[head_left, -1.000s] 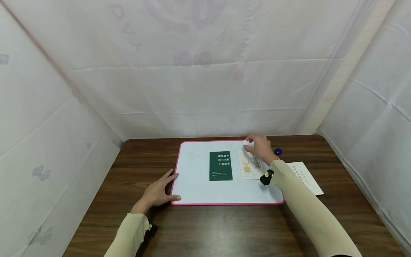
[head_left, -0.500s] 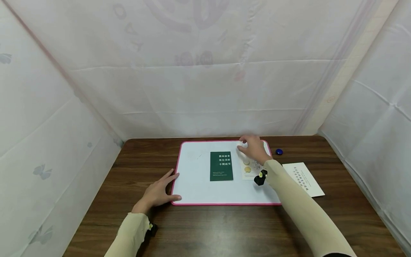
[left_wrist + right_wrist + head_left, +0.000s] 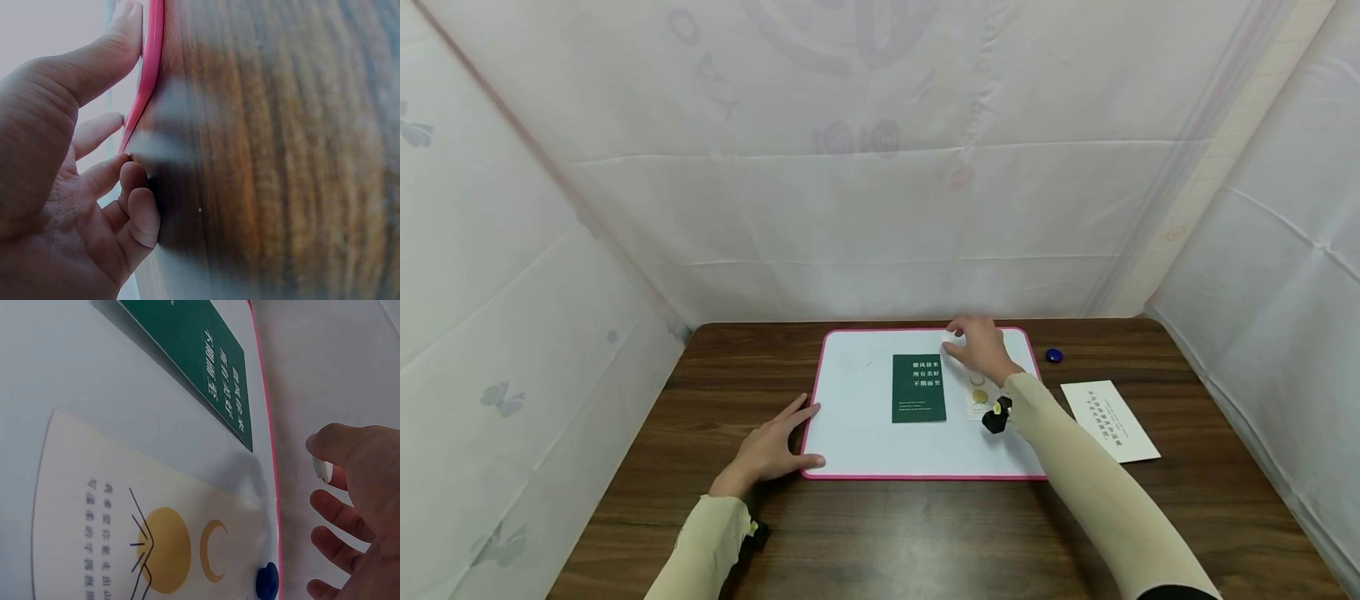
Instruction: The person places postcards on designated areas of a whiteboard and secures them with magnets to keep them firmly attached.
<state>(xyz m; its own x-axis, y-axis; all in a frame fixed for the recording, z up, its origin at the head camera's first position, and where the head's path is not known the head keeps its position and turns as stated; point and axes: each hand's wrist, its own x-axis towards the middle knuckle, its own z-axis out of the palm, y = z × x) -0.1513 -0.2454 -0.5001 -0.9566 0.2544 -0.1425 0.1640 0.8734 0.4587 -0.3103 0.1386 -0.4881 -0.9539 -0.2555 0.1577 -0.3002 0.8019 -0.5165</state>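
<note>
A whiteboard (image 3: pixel 865 450) with a pink rim lies on the table. My left hand (image 3: pixel 767 450) rests at its left edge, thumb on the white surface and fingers spread along the rim. Over the upper right part, my right hand (image 3: pixel 981 348) pinches a small white magnet (image 3: pixel 322 469) between thumb and index finger, apart from the board. A green card (image 3: pixel 917 389) with white writing lies on the board. To its right is a cream card (image 3: pixel 979 400) with a yellow disc and crescent, partly hidden by my right hand and wrist in the head view.
A white card (image 3: pixel 1108 421) with dark writing lies on the wooden table (image 3: pixel 917 533) right of the board. A blue round magnet (image 3: pixel 1054 355) sits behind it. In the right wrist view, a blue round magnet (image 3: pixel 267 581) shows beside the pink rim. White sheeting (image 3: pixel 880 225) encloses the table.
My right hand has moved left along the board's upper edge, toward the green card, still holding the white magnet. My left hand has stayed at the board's left edge.
</note>
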